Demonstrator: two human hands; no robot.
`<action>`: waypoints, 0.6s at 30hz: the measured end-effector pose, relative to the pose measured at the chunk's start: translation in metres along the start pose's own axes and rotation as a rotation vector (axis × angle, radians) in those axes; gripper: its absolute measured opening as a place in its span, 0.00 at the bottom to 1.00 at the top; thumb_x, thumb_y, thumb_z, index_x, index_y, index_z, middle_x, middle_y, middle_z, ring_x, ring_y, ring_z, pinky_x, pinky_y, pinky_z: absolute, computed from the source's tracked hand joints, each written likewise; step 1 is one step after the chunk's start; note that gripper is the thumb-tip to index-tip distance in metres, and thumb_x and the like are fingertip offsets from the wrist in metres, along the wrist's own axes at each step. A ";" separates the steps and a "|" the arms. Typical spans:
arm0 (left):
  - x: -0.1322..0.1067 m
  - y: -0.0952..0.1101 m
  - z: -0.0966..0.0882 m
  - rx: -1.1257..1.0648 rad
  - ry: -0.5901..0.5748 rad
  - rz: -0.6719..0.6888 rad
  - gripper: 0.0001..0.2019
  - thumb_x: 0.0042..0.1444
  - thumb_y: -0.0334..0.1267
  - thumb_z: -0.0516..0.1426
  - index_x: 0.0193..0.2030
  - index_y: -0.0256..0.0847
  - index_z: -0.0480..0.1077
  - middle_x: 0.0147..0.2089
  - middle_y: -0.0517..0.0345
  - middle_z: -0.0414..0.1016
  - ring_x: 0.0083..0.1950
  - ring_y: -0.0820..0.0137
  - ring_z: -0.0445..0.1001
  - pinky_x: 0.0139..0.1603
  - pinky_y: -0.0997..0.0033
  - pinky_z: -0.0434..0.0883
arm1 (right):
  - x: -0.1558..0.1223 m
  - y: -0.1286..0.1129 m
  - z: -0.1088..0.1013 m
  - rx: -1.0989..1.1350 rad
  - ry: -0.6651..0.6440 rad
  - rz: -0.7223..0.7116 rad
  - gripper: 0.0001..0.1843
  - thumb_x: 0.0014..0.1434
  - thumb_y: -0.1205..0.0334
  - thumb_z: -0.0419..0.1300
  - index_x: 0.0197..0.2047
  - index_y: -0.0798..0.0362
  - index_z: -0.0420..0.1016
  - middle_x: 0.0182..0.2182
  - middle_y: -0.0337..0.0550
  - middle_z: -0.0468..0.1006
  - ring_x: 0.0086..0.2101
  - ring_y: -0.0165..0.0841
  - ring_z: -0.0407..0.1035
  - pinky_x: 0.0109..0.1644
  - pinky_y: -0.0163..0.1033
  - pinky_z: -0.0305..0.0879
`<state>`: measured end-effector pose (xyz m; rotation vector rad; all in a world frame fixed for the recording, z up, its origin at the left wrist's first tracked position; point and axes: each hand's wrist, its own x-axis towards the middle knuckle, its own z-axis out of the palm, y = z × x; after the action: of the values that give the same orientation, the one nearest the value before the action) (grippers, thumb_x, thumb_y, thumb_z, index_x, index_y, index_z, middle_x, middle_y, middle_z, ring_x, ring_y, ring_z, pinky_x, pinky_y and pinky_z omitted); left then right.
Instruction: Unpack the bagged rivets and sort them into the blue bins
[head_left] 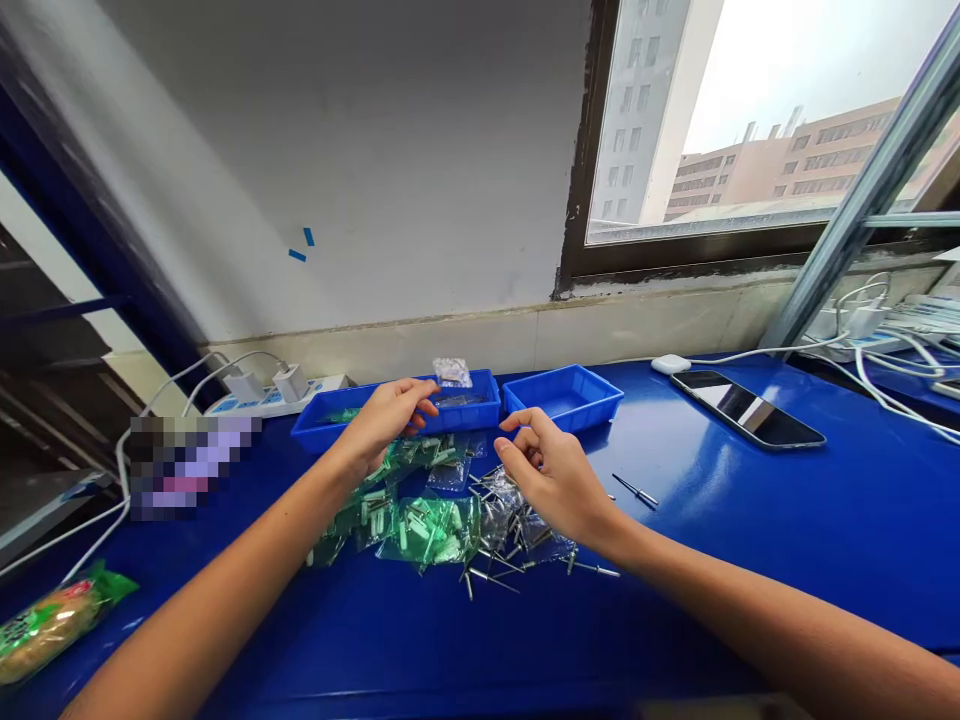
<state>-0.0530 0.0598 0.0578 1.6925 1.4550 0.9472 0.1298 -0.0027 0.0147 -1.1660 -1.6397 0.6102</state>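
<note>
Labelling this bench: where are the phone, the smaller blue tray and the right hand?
phone [750, 412], head view, middle of its dark screen.
smaller blue tray [562, 399], head view, bare floor inside it.
right hand [553, 478], head view, back of the hand.

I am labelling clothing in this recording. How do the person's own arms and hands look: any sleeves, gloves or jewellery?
The left hand and right hand wear no gloves; no ring, watch or bracelet is visible. The left arm and right arm are uncovered to the picture's edge; no sleeve shows.
</note>
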 end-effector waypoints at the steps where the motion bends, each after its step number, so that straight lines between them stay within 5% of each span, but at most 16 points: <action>1: -0.003 -0.001 0.003 0.070 0.034 0.039 0.15 0.54 0.45 0.50 0.41 0.36 0.68 0.29 0.56 0.71 0.27 0.71 0.67 0.28 0.73 0.62 | -0.001 0.000 0.000 -0.018 -0.035 -0.013 0.09 0.57 0.60 0.52 0.40 0.54 0.64 0.18 0.32 0.64 0.20 0.27 0.59 0.26 0.35 0.53; 3: -0.016 -0.006 0.012 0.257 0.066 0.231 0.17 0.55 0.44 0.51 0.49 0.37 0.66 0.30 0.57 0.72 0.29 0.70 0.68 0.31 0.72 0.63 | -0.003 -0.001 0.000 -0.051 -0.130 -0.038 0.08 0.56 0.61 0.53 0.39 0.54 0.65 0.18 0.33 0.65 0.20 0.27 0.59 0.25 0.35 0.53; 8: -0.045 -0.019 0.032 0.636 -0.238 0.562 0.09 0.58 0.36 0.49 0.38 0.39 0.70 0.36 0.55 0.73 0.37 0.68 0.70 0.36 0.70 0.63 | -0.007 0.002 -0.001 -0.189 -0.272 -0.183 0.06 0.57 0.64 0.52 0.34 0.53 0.69 0.23 0.39 0.73 0.25 0.29 0.64 0.29 0.35 0.56; 14: -0.039 -0.019 0.021 0.932 -0.072 0.420 0.11 0.57 0.44 0.52 0.37 0.39 0.70 0.35 0.55 0.73 0.38 0.63 0.70 0.35 0.68 0.63 | -0.006 0.002 -0.004 -0.284 -0.238 -0.302 0.07 0.58 0.64 0.51 0.34 0.53 0.71 0.29 0.43 0.74 0.31 0.32 0.66 0.36 0.39 0.59; 18: -0.044 -0.016 0.020 1.064 -0.085 0.365 0.16 0.55 0.49 0.54 0.41 0.39 0.69 0.40 0.52 0.72 0.42 0.58 0.70 0.33 0.68 0.63 | -0.007 0.003 -0.002 -0.334 -0.267 -0.307 0.07 0.58 0.64 0.51 0.33 0.54 0.70 0.27 0.43 0.74 0.31 0.33 0.65 0.35 0.38 0.59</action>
<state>-0.0474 0.0171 0.0304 2.7744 1.7552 0.1980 0.1333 -0.0079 0.0098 -1.0649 -2.1614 0.3098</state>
